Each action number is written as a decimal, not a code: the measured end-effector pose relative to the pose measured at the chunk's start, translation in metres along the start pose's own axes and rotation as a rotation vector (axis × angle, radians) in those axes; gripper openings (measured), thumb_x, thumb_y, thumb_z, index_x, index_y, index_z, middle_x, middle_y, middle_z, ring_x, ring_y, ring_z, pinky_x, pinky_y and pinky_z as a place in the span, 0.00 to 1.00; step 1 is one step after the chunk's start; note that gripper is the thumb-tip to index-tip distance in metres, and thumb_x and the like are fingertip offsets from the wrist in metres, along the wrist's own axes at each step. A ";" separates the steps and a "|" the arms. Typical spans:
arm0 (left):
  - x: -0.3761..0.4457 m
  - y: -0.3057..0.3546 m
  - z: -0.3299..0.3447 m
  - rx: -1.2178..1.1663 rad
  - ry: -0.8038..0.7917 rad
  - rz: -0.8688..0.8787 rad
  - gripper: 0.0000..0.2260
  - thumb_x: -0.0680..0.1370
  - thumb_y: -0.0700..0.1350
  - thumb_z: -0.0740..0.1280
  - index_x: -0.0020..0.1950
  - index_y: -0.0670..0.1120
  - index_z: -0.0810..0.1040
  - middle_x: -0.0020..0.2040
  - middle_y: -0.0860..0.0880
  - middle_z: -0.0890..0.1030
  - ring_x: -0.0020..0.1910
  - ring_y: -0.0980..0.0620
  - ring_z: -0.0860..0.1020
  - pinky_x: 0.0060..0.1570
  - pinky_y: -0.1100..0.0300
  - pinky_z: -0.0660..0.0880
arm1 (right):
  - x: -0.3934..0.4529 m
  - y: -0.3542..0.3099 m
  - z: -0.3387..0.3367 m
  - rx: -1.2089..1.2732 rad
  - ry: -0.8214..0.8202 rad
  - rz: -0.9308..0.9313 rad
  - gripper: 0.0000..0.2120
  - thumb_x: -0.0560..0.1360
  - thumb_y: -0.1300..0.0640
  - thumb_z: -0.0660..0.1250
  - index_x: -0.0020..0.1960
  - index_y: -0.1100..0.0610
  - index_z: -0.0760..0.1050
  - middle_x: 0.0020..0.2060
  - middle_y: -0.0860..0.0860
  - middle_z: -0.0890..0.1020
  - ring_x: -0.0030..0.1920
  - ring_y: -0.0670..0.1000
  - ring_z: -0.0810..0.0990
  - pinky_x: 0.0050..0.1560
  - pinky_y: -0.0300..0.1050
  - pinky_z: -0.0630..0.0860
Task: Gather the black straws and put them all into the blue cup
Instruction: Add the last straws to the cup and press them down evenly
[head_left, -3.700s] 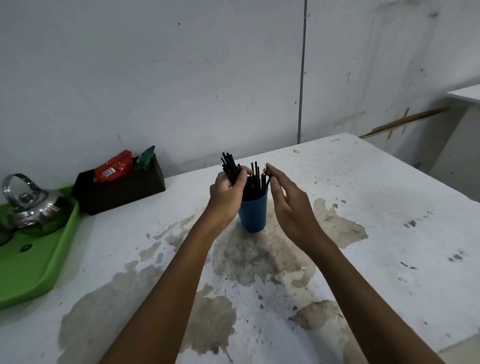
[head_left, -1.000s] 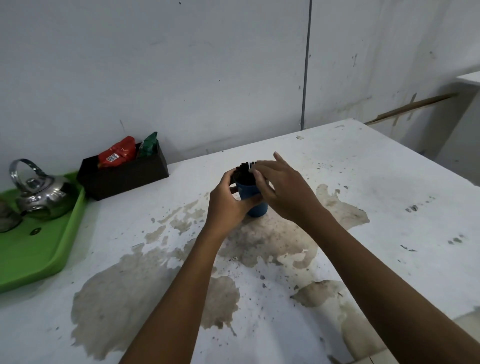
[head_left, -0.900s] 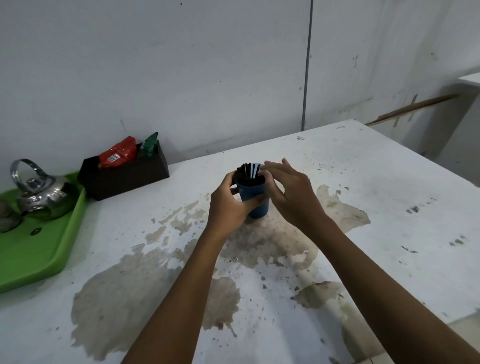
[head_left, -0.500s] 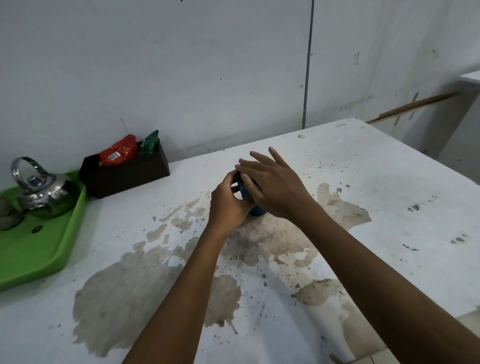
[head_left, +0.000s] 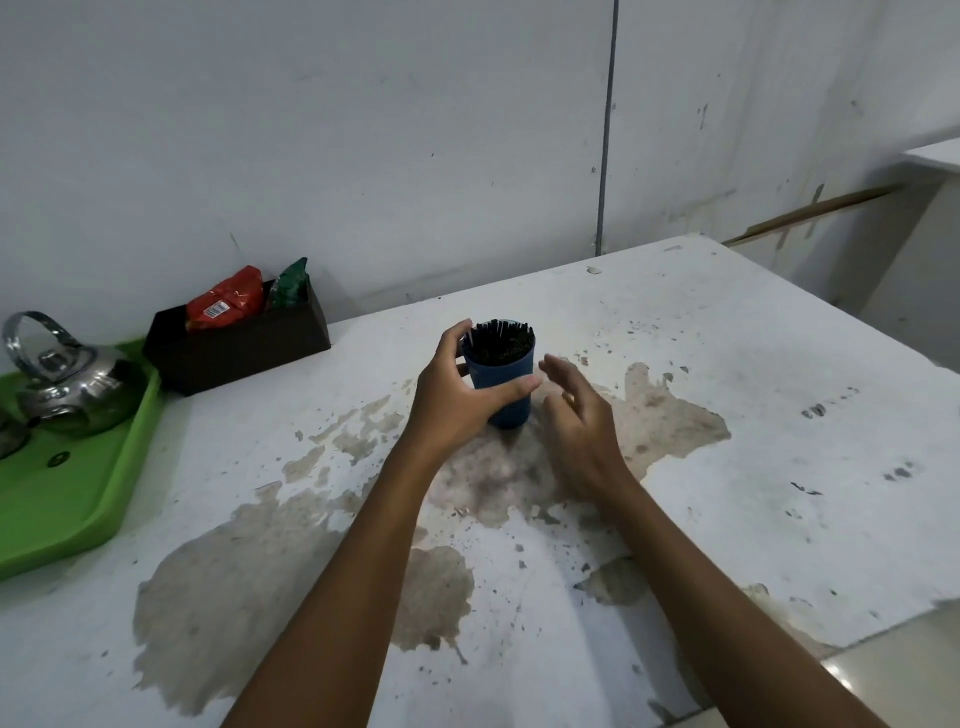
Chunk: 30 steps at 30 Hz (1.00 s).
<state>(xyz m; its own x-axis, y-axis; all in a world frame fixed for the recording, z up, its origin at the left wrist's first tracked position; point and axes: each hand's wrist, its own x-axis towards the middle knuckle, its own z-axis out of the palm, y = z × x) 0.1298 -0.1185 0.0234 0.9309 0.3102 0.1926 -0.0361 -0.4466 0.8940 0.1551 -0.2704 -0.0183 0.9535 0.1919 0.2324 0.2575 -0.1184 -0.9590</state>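
Standing upright on the stained white worktop (head_left: 779, 364), the blue cup (head_left: 511, 397) held the black straws (head_left: 500, 342), packed in a dense bundle whose cut ends rose just above the rim, a few catching the light as pale slivers. The cup was dark blue, plain and smooth-sided, with no print that could be made out. The left hand (head_left: 457, 395) was clamped around it, thumb across the near wall and fingers curled behind the far side near the rim. The right hand (head_left: 576, 415) sat just beside the cup on its right, open and empty, fingers loosely spread and slightly blurred, not touching it. The only label in sight was a white barcode sticker on the red packet (head_left: 224, 297), its digits too small to read; that packet stood beside a green packet (head_left: 291, 286) in a dark box (head_left: 244, 343) by the wall. At the left edge a steel kettle (head_left: 67, 384) rested on a green tray (head_left: 78, 499).
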 end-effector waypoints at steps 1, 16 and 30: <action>0.001 0.002 0.001 0.017 -0.001 -0.002 0.43 0.62 0.61 0.80 0.72 0.54 0.67 0.67 0.58 0.74 0.62 0.57 0.74 0.57 0.62 0.75 | -0.001 0.005 0.001 -0.029 -0.024 -0.001 0.25 0.74 0.56 0.58 0.71 0.53 0.68 0.67 0.49 0.75 0.66 0.46 0.73 0.66 0.49 0.73; 0.005 0.006 0.005 0.078 0.034 0.067 0.33 0.63 0.60 0.80 0.64 0.54 0.74 0.58 0.59 0.79 0.58 0.56 0.78 0.52 0.63 0.79 | 0.004 0.011 0.010 -0.166 -0.119 -0.131 0.28 0.72 0.49 0.73 0.68 0.50 0.67 0.57 0.43 0.80 0.54 0.40 0.80 0.50 0.32 0.77; 0.006 0.025 0.000 0.648 -0.035 0.275 0.26 0.75 0.70 0.56 0.73 0.67 0.63 0.78 0.58 0.61 0.75 0.51 0.61 0.68 0.44 0.68 | 0.010 0.024 0.014 -0.323 -0.101 -0.153 0.26 0.74 0.45 0.70 0.67 0.51 0.67 0.56 0.47 0.80 0.50 0.44 0.78 0.48 0.36 0.76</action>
<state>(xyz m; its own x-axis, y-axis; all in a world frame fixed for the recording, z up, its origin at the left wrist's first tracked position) 0.1344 -0.1278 0.0467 0.9307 0.0918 0.3542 -0.0585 -0.9182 0.3919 0.1685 -0.2575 -0.0411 0.8843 0.3242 0.3362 0.4471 -0.3797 -0.8099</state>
